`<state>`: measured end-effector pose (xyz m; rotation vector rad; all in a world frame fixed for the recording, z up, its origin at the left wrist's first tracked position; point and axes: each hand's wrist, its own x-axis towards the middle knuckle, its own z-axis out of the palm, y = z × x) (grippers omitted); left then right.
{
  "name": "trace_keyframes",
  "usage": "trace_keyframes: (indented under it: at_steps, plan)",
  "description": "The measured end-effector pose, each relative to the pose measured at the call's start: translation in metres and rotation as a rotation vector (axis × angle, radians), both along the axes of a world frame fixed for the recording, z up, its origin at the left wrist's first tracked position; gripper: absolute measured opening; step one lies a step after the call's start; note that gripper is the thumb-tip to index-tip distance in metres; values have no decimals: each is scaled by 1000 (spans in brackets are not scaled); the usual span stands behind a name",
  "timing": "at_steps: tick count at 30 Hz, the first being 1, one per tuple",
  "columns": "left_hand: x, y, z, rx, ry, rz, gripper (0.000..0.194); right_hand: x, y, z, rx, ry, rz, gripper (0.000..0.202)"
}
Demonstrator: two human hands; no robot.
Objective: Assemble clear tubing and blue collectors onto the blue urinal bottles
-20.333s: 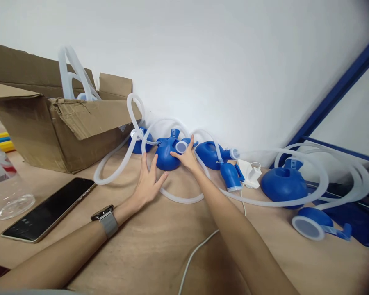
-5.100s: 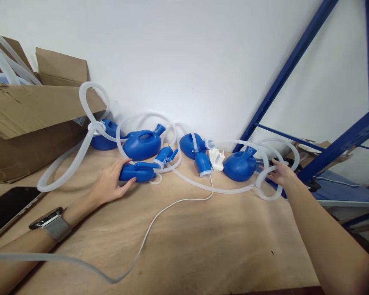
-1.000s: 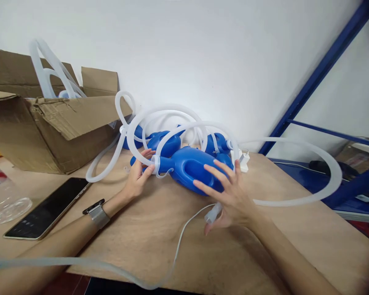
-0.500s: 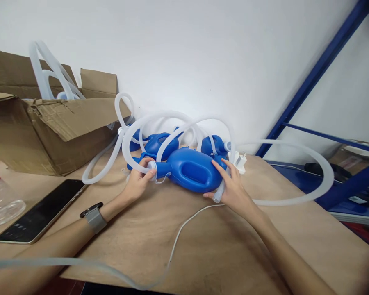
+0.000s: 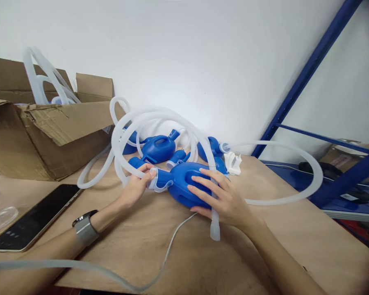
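Observation:
A blue plastic urinal bottle [image 5: 180, 186] with a moulded grip lies on its side between my hands, its neck towards the left. My left hand [image 5: 138, 184] is closed round the white cap [image 5: 153, 180] on that neck. From the cap a translucent hose [image 5: 169, 114] loops up over the bottle and comes down on the right. My right hand [image 5: 224, 196] lies over the right end of the bottle, fingers on top and thumb below. The hose passes under its fingers, and the loose hose end [image 5: 215, 231] hangs below them.
Behind lie several more blue bottles [image 5: 160, 147] with hoses. An open cardboard box [image 5: 55, 143] with hoses stands left, a phone [image 5: 37, 217] before it. A white charger [image 5: 233, 163] sits back right. A pale hose [image 5: 80, 264] crosses the front; a blue frame [image 5: 295, 98] rises right.
The bottle has come nearer and turned. My right hand has moved from its right end further over its body. The hose end now hangs lower, and the loops have shifted left.

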<state>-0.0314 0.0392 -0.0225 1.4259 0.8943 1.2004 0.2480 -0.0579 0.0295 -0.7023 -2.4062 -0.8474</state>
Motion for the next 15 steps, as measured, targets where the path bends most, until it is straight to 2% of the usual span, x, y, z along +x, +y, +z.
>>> trace_keyframes:
  at_steps: [2,6,11,15]
  plan:
    - [4,-9,4,-19,-31,-82,50,-12,-1,4,14,25,-20,42]
    - [5,-17,7,-52,24,-281,56,-38,5,11,-84,37,-119,47]
    - [-2,-10,8,192,200,-237,54,-63,22,29,-323,-173,-345,42]
    - [-5,-3,10,225,305,-205,60,-74,27,40,-456,-271,-511,43]
